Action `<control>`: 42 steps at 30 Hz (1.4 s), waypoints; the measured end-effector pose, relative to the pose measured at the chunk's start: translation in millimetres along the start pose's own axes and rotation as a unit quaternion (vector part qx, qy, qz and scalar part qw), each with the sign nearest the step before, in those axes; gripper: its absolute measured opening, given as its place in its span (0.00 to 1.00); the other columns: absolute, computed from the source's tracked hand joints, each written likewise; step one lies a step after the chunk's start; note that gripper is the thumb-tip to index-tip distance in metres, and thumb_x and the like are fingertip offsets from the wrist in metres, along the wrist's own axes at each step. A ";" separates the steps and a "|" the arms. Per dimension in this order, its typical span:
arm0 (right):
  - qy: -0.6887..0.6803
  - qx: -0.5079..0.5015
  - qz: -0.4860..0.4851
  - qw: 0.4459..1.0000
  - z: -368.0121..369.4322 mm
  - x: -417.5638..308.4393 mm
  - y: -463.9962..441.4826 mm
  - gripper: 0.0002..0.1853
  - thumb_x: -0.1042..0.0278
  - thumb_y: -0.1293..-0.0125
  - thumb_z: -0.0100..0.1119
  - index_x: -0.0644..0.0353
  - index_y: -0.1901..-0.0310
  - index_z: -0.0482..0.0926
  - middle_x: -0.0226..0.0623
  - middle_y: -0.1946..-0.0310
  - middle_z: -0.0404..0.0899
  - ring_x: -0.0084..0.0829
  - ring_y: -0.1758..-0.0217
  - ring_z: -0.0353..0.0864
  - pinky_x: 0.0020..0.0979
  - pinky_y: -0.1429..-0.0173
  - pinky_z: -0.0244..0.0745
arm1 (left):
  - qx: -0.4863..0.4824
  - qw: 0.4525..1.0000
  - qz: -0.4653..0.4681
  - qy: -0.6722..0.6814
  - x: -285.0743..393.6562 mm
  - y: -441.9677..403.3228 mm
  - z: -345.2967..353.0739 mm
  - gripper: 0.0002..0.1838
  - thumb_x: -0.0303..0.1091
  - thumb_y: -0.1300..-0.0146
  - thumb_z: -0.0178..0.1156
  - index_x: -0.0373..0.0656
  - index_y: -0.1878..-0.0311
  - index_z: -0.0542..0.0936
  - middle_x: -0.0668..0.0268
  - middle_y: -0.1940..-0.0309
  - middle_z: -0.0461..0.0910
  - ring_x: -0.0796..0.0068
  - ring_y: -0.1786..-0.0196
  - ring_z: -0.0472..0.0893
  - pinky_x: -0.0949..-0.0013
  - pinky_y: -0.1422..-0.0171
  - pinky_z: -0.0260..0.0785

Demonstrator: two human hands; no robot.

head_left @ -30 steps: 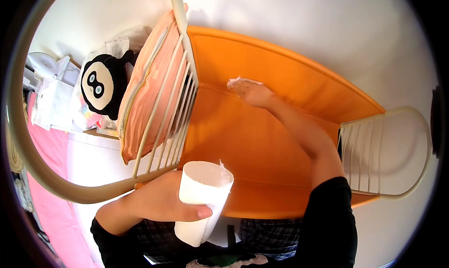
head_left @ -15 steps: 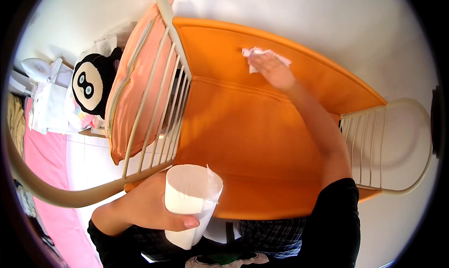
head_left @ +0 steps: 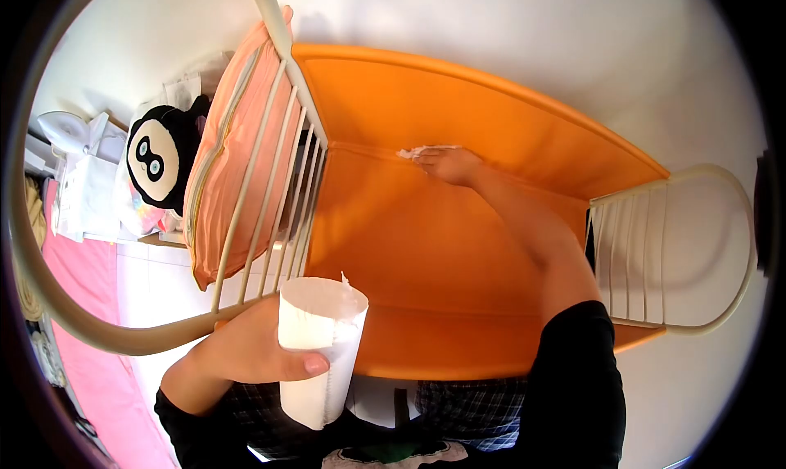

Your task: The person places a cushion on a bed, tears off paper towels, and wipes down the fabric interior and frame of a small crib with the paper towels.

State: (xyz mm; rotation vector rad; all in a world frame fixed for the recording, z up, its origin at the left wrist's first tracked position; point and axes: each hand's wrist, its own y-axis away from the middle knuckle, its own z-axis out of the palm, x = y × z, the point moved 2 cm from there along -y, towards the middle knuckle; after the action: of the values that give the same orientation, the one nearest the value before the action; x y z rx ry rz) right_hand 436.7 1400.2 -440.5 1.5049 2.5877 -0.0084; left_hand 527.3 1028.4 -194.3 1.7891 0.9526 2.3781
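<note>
A white paper roll (head_left: 319, 354) is gripped in my left hand (head_left: 254, 342), its hollow end tilted up, near the front edge of an orange padded surface. That orange surface (head_left: 426, 240) has a raised back panel and lies between two cream metal end frames. My right hand (head_left: 450, 166) reaches to the crease where the back panel meets the flat part. Under its fingers is a crumpled white tissue (head_left: 422, 151), pressed on the orange material.
At the left, a peach cushion (head_left: 233, 158) leans on the cream bars (head_left: 254, 199). Beyond it are a black plush toy (head_left: 160, 158), white boxes (head_left: 86, 194) and pink fabric (head_left: 90, 297). Another curved cream frame (head_left: 655, 248) stands at the right, beside the wall.
My right hand and the tissue have come down from the back panel to the crease. The roll in my left hand has shifted slightly left in view.
</note>
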 end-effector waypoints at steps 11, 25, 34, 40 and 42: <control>0.362 0.205 -0.116 0.902 -155.8 -7.3 33.4 0.23 0.72 0.37 0.49 0.57 0.39 0.69 0.27 0.37 0.68 0.27 0.37 0.69 0.29 0.32 0.65 | 0.018 1.000 -0.001 0.009 -13.8 4.8 -2.5 0.43 0.57 0.52 0.67 0.34 0.42 0.67 0.59 0.51 0.73 0.69 0.47 0.71 0.65 0.44 0.66; 0.430 0.210 0.030 0.878 -138.4 43.6 172.5 0.21 0.71 0.40 0.52 0.53 0.44 0.74 0.24 0.39 0.70 0.26 0.41 0.73 0.30 0.41 0.73 | 0.001 0.998 0.053 -0.033 -13.4 -1.9 -3.4 0.42 0.66 0.51 0.62 0.32 0.51 0.72 0.53 0.63 0.80 0.62 0.60 0.81 0.63 0.58 0.74; 0.328 0.235 -0.016 0.915 -126.4 25.5 90.8 0.23 0.72 0.41 0.50 0.55 0.41 0.71 0.27 0.40 0.70 0.30 0.41 0.72 0.32 0.41 0.72 | 0.038 0.999 0.012 0.028 -19.5 4.8 1.5 0.40 0.55 0.58 0.71 0.32 0.51 0.71 0.51 0.64 0.80 0.59 0.60 0.81 0.60 0.57 0.74; 0.302 0.218 -0.076 0.925 -87.4 29.6 44.3 0.24 0.72 0.38 0.48 0.56 0.39 0.68 0.27 0.39 0.69 0.25 0.38 0.69 0.29 0.30 0.63 | 0.036 0.997 -0.028 0.056 -16.6 6.5 3.1 0.42 0.51 0.64 0.76 0.34 0.49 0.71 0.56 0.60 0.78 0.64 0.56 0.78 0.62 0.53 0.71; 0.258 0.205 -0.065 0.942 -69.6 34.2 34.9 0.24 0.72 0.37 0.47 0.56 0.38 0.67 0.27 0.38 0.68 0.26 0.36 0.68 0.29 0.30 0.62 | 0.035 0.995 -0.055 0.074 -20.6 8.9 -0.5 0.45 0.51 0.66 0.78 0.36 0.46 0.71 0.62 0.56 0.76 0.70 0.53 0.76 0.65 0.48 0.69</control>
State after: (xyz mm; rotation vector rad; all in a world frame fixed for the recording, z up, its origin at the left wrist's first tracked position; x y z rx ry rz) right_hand 441.6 1452.6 -373.7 1.6360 3.2654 -0.2085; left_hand 537.0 1013.5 -208.0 1.5544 1.1320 2.4659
